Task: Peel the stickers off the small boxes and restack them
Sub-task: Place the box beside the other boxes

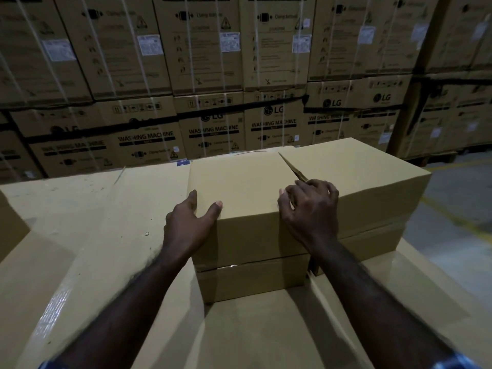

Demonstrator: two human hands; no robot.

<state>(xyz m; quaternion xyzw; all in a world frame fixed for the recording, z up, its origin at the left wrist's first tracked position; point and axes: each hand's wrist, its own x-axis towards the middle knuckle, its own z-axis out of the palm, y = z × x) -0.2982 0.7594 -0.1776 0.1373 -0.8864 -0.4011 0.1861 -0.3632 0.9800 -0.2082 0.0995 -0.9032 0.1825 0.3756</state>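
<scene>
A plain brown small box [239,182] sits on top of another small box [253,282], a two-high stack in the middle. A second stack of plain boxes [354,169] stands right beside it, with a narrow gap between the tops. My left hand [190,222] grips the near left corner of the top box, thumb on its top face. My right hand [310,209] holds the box's near right corner, fingers reaching into the gap. No sticker shows on the faces I can see.
The stacks rest on a broad flat cardboard surface [106,249]. A wall of large strapped washing machine cartons [213,75] rises behind. Grey floor with a yellow line [458,222] lies to the right. Another carton edge [10,227] pokes in at the left.
</scene>
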